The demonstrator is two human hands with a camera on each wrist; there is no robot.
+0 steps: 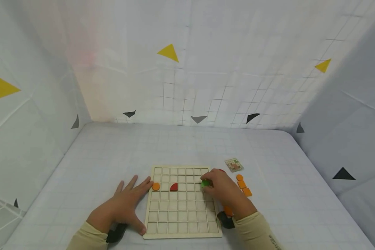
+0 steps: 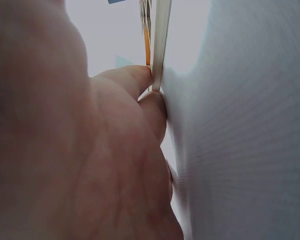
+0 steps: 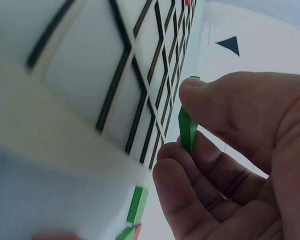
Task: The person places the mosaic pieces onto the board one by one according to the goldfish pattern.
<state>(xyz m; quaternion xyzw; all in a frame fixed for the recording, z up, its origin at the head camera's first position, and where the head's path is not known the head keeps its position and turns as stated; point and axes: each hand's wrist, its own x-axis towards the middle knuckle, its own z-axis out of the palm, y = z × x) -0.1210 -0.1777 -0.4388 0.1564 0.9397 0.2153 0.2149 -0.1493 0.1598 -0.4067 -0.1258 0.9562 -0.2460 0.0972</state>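
Observation:
A pale wooden grid board (image 1: 172,218) lies on the white-covered table. In its cells sit an orange disc (image 1: 156,186) near the left edge and a red quarter-circle piece (image 1: 174,187) further in. My left hand (image 1: 124,205) is spread flat, its fingertips and thumb touching the board's left edge. My right hand (image 1: 222,187) is over the board's upper right side. Between its thumb and fingers it pinches a green piece (image 3: 187,131), seen nearly edge-on in the right wrist view; its full outline is hidden.
Right of the board lie several orange pieces (image 1: 242,184) and a small patterned card (image 1: 234,165). Another orange piece (image 1: 227,210) is partly behind the right wrist. Green pieces (image 3: 137,205) lie beside the board's edge. White cloth walls (image 1: 187,86) with yellow and black triangles surround the table.

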